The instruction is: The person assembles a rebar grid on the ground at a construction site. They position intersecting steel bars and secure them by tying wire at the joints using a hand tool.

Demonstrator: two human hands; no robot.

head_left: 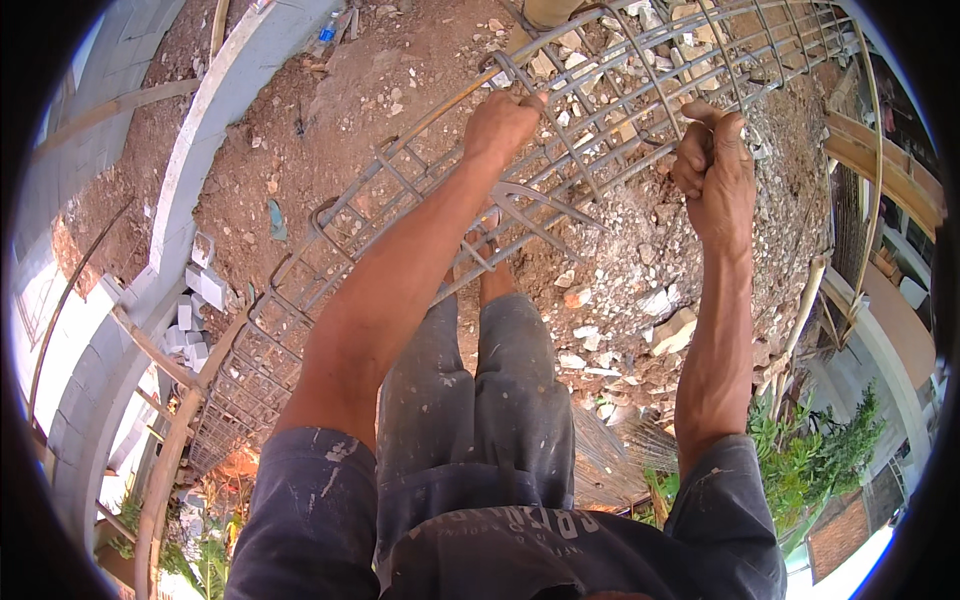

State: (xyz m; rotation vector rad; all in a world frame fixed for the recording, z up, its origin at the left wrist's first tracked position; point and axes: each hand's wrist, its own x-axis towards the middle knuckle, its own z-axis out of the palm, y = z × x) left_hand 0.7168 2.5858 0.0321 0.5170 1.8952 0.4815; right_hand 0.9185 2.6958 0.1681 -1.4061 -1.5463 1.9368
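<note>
A long rebar cage (640, 75) of thin steel bars and bent stirrups runs slantwise in front of me, from the lower left to the upper right. My left hand (503, 128) is closed at its near middle, its fingers around a steel stirrup (570, 150) where it meets a long bar. On the cage's right side my right hand (715, 170) is closed, thumb up and fingers curled; what it pinches, if anything, is too small to make out. Steel pincers (540, 205) rest across the bars below my left hand, handles spread toward the right.
Brown soil with broken white rubble (655, 300) lies under and beside the cage. A low grey concrete wall (185, 190) curves along the left, with white blocks (205, 285) beside it. Wooden poles (170, 470) stand lower left. Green plants (810, 430) grow lower right.
</note>
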